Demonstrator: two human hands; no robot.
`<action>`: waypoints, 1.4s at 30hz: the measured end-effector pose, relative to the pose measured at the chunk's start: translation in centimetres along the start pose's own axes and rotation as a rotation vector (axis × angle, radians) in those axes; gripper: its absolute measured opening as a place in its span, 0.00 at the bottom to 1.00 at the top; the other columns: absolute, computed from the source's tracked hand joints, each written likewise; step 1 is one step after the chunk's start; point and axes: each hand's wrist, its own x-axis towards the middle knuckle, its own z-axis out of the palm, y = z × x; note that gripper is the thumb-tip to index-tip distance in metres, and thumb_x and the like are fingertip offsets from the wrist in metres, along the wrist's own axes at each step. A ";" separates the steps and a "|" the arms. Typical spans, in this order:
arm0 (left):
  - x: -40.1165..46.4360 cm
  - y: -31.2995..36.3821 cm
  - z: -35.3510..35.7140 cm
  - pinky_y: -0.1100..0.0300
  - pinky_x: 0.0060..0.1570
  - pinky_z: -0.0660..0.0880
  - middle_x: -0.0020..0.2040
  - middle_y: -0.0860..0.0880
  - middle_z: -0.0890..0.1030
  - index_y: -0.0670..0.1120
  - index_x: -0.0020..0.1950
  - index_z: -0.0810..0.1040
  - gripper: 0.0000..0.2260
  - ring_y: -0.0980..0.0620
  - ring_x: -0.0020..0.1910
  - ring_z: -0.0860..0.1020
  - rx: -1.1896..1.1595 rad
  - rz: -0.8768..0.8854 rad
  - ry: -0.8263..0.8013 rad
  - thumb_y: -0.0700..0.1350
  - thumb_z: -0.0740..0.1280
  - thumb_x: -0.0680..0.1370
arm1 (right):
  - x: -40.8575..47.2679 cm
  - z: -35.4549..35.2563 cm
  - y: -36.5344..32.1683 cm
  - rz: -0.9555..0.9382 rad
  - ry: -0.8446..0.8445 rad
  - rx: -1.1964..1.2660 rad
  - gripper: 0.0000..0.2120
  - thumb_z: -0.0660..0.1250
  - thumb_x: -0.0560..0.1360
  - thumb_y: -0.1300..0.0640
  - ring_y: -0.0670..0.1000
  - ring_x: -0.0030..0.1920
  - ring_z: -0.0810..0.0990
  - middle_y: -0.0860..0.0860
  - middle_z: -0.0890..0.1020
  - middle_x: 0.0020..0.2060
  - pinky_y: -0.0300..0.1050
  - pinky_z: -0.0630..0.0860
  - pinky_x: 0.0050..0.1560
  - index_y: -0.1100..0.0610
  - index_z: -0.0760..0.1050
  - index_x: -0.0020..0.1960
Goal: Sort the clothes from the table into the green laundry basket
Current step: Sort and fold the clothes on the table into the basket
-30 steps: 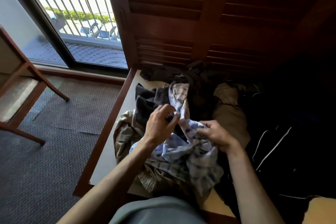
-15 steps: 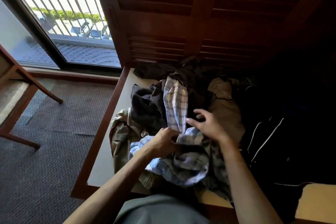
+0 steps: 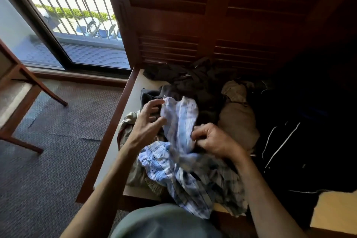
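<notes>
A blue and white checked shirt lies bunched on top of a pile of clothes on the table. My right hand grips a fold of this shirt at its right side, fingers curled into the cloth. My left hand is at the shirt's left edge with fingers spread and loosely bent, its fingertips at the cloth. Under and behind the shirt lie a khaki garment, dark grey clothes and a black jacket with white piping. No green basket is in view.
A wooden louvred door stands right behind the table. To the left are grey carpet, a wooden chair and a glass balcony door. The table's wooden rim runs along its left side.
My right hand has closed on the shirt lower down, and my left hand has let go of its grip and moved up to the shirt's left edge. The upper part of the shirt is now bunched.
</notes>
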 end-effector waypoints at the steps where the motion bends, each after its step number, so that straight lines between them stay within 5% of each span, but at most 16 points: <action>1: 0.4 0.1 0.1 0.47 0.66 0.74 0.72 0.51 0.73 0.58 0.69 0.73 0.23 0.53 0.69 0.74 0.106 0.017 -0.038 0.53 0.68 0.74 | -0.5 0.5 0.2 0.063 -0.120 -0.103 0.10 0.65 0.66 0.70 0.35 0.34 0.76 0.36 0.79 0.30 0.30 0.69 0.40 0.59 0.83 0.38; 4: 0.3 -0.1 1.4 0.43 0.73 0.65 0.78 0.55 0.66 0.63 0.74 0.68 0.29 0.56 0.74 0.67 0.378 -0.057 -0.376 0.67 0.65 0.74 | -2.2 1.6 1.6 0.210 -0.301 -0.268 0.09 0.68 0.69 0.61 0.38 0.31 0.74 0.40 0.77 0.28 0.45 0.72 0.38 0.51 0.77 0.32; 6: -0.9 -0.9 2.7 0.42 0.74 0.64 0.77 0.55 0.67 0.65 0.76 0.65 0.35 0.55 0.73 0.69 0.574 -0.173 -0.611 0.74 0.65 0.71 | -3.9 1.8 2.1 0.280 -0.286 -0.207 0.05 0.73 0.70 0.48 0.38 0.44 0.75 0.40 0.77 0.42 0.55 0.77 0.51 0.45 0.77 0.39; 7: -1.9 -1.8 3.3 0.45 0.75 0.62 0.78 0.54 0.66 0.64 0.77 0.64 0.38 0.53 0.74 0.67 0.670 -0.205 -0.681 0.75 0.67 0.70 | -4.8 1.8 2.4 0.360 -0.303 -0.219 0.16 0.75 0.68 0.41 0.39 0.59 0.73 0.39 0.75 0.57 0.54 0.73 0.64 0.41 0.78 0.54; 9: -4.2 -3.8 4.3 0.48 0.77 0.58 0.80 0.54 0.62 0.61 0.79 0.61 0.44 0.51 0.79 0.59 0.803 -0.178 -0.677 0.74 0.69 0.67 | -6.9 2.6 3.5 0.518 -0.334 -0.300 0.54 0.76 0.59 0.32 0.44 0.77 0.50 0.38 0.53 0.75 0.51 0.55 0.79 0.42 0.58 0.79; 11: -6.3 -5.6 5.3 0.45 0.76 0.62 0.78 0.53 0.65 0.59 0.79 0.62 0.45 0.48 0.78 0.60 0.836 -0.030 -0.546 0.74 0.69 0.66 | -7.6 5.0 4.9 0.522 -0.298 -0.312 0.67 0.76 0.52 0.30 0.48 0.80 0.43 0.45 0.43 0.80 0.49 0.52 0.80 0.46 0.46 0.81; 14: -7.9 -7.4 7.0 0.47 0.72 0.67 0.74 0.47 0.69 0.50 0.77 0.67 0.40 0.43 0.75 0.64 0.833 0.080 -0.464 0.62 0.74 0.69 | -7.4 8.5 7.1 0.438 -0.101 -0.169 0.55 0.78 0.59 0.39 0.53 0.78 0.60 0.53 0.58 0.78 0.46 0.63 0.75 0.48 0.58 0.80; 17: -8.0 -6.7 7.8 0.52 0.73 0.65 0.75 0.45 0.69 0.46 0.76 0.69 0.38 0.44 0.76 0.64 0.730 0.042 -0.395 0.54 0.76 0.69 | -6.8 8.8 7.5 0.410 0.102 -0.016 0.37 0.76 0.60 0.42 0.52 0.63 0.79 0.54 0.77 0.63 0.45 0.75 0.64 0.51 0.76 0.67; 20: -7.3 -4.5 8.6 0.57 0.65 0.70 0.69 0.46 0.77 0.44 0.73 0.73 0.33 0.46 0.68 0.74 0.604 0.040 -0.295 0.52 0.73 0.69 | -6.2 6.9 6.3 0.310 0.179 0.201 0.20 0.79 0.65 0.64 0.44 0.51 0.84 0.48 0.87 0.49 0.40 0.80 0.53 0.53 0.81 0.54; 22: -6.9 -2.6 9.6 0.57 0.57 0.74 0.60 0.47 0.82 0.44 0.69 0.76 0.30 0.48 0.60 0.79 0.407 0.017 -0.226 0.55 0.68 0.68 | -6.0 4.2 4.3 0.265 0.232 0.242 0.21 0.76 0.67 0.74 0.40 0.47 0.83 0.44 0.87 0.44 0.35 0.77 0.49 0.55 0.80 0.53; 25: -5.0 0.3 11.4 0.53 0.57 0.75 0.57 0.46 0.84 0.48 0.67 0.77 0.22 0.49 0.56 0.80 -0.235 -0.174 -0.238 0.47 0.68 0.73 | -6.3 -0.2 0.9 0.190 0.373 0.217 0.17 0.74 0.68 0.73 0.40 0.45 0.81 0.45 0.85 0.43 0.34 0.75 0.47 0.55 0.80 0.50; 29: -3.0 2.2 12.6 0.57 0.62 0.77 0.62 0.41 0.82 0.38 0.71 0.72 0.18 0.51 0.64 0.80 -0.639 -0.231 -0.343 0.39 0.64 0.82 | -6.5 -3.8 -2.2 0.092 0.426 0.221 0.24 0.71 0.68 0.61 0.38 0.63 0.77 0.42 0.80 0.62 0.32 0.74 0.58 0.47 0.78 0.62; 32: -1.8 -0.2 12.9 0.69 0.38 0.77 0.39 0.50 0.85 0.40 0.51 0.77 0.06 0.61 0.37 0.83 -0.319 -0.316 -0.365 0.42 0.64 0.83 | -4.1 -1.3 -0.6 0.153 0.556 -0.016 0.21 0.72 0.68 0.42 0.44 0.62 0.75 0.46 0.76 0.61 0.40 0.74 0.62 0.39 0.78 0.61; 34: -0.5 -2.1 12.4 0.68 0.35 0.75 0.38 0.47 0.81 0.39 0.47 0.78 0.05 0.60 0.34 0.78 -0.163 -0.260 -0.376 0.40 0.67 0.81 | -2.4 1.6 2.4 0.257 0.643 -0.228 0.26 0.64 0.69 0.32 0.53 0.65 0.73 0.51 0.73 0.64 0.52 0.71 0.67 0.41 0.78 0.63; 39: 1.0 -4.8 9.5 0.53 0.53 0.81 0.46 0.51 0.85 0.49 0.49 0.84 0.07 0.52 0.48 0.83 0.118 -0.222 0.064 0.41 0.68 0.74 | -1.8 7.6 10.1 0.427 0.370 -0.662 0.29 0.60 0.73 0.36 0.59 0.79 0.53 0.51 0.54 0.80 0.70 0.59 0.70 0.46 0.71 0.72; 42: 2.5 -4.7 7.9 0.53 0.61 0.73 0.60 0.46 0.78 0.52 0.59 0.80 0.14 0.44 0.61 0.76 0.439 -0.168 0.094 0.44 0.71 0.74 | -2.0 8.7 10.6 0.460 0.320 -0.652 0.29 0.60 0.74 0.37 0.56 0.80 0.47 0.46 0.53 0.81 0.72 0.54 0.70 0.48 0.70 0.71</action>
